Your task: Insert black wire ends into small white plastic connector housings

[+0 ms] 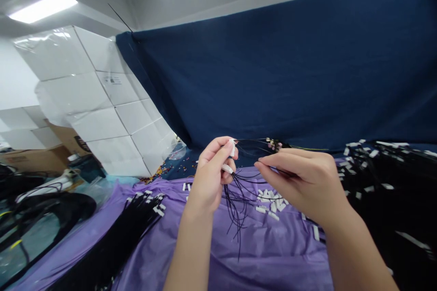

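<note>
Black wires [236, 204] hang from left hand [211, 173], right hand [300, 178] pinching one

Bare purple cloth [273, 254] between wire bundle [129, 232] left and wire heap [392, 200] right

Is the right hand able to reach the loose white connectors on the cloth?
Probably yes: the white connectors lie just below the right hand, nothing between, though its fingers pinch a wire.

Pretty bright overall, ceiling light panels [43, 7] glare up top left, shiny white boxes [85, 100] catch reflections, edges warp fisheye-style, soft shadows, slight blur.
</note>
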Available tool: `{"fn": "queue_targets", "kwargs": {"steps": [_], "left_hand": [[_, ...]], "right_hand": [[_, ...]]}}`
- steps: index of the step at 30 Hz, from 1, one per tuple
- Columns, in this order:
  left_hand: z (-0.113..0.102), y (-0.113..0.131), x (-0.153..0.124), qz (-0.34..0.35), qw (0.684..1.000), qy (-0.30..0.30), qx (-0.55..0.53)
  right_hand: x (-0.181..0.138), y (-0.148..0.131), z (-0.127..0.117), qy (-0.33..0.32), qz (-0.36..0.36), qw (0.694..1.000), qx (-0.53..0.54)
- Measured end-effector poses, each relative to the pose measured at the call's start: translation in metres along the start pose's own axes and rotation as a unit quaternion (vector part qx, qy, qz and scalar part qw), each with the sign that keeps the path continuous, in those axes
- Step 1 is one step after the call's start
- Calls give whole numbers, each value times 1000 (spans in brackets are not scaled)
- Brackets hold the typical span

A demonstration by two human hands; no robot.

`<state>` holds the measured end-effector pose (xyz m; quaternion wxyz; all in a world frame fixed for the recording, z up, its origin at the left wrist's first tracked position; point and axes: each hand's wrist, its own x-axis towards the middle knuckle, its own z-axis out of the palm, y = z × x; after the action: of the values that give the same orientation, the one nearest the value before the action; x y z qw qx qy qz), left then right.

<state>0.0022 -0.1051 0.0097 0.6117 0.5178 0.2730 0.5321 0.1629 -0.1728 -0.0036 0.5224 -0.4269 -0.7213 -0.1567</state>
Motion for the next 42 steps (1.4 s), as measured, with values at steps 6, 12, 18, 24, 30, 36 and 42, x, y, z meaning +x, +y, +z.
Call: {"fn": "queue_targets", "kwargs": {"steps": [6, 12, 18, 24, 30, 36, 42], "left_hand": [[-2, 0, 0, 14, 1000, -16, 21], [-1, -2, -1, 13, 999, -19, 35], [-3, 0, -2, 6, 998, -37, 58], [-2, 2, -4, 6, 996, -46, 79], [-2, 3, -6, 1, 993, -80, 92], [0, -2, -5, -9, 993, -101, 58], [4, -6, -4, -42, 992, -120, 2]], "right_hand": [[0, -1, -1, 70, 8, 997, -18], [0, -1, 2, 96, -15, 993, -71], [0, -3, 5, 108, -25, 992, -58], [-2, -2, 6, 124, -39, 990, -60], [-2, -2, 9, 102, -30, 993, -60], [-2, -1, 9, 89, -33, 994, -51], [-3, -2, 5, 77, -32, 996, -34]]}}
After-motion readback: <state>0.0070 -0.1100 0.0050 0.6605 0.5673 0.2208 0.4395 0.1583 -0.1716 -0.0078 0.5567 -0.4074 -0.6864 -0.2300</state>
